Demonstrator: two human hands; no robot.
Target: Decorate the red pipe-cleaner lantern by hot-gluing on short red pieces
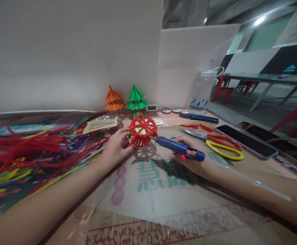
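My left hand (pixel 119 144) pinches the left edge of a round red pipe-cleaner frame (pixel 143 126), built like a spoked wheel with short red strips hanging along its lower side. In my right hand (pixel 185 153) is a blue hot glue gun (pixel 176 145), its fingers closed around the handle. The gun's nozzle (pixel 153 137) points left and meets or nearly touches the red frame's lower right side. A clear glue stick (pixel 261 185) sticks out of the gun's back, and a small red light glows on its body.
Pipe cleaners (pixel 23 160) in many colours heap up at left beside a metal dish (pixel 107 119). Orange (pixel 114 100) and green (pixel 136 102) pagoda-like models stand behind. At right are scissors (pixel 223 144), a phone (pixel 245 140), blue-handled pliers (pixel 199 118) and a water bottle (pixel 201 93).
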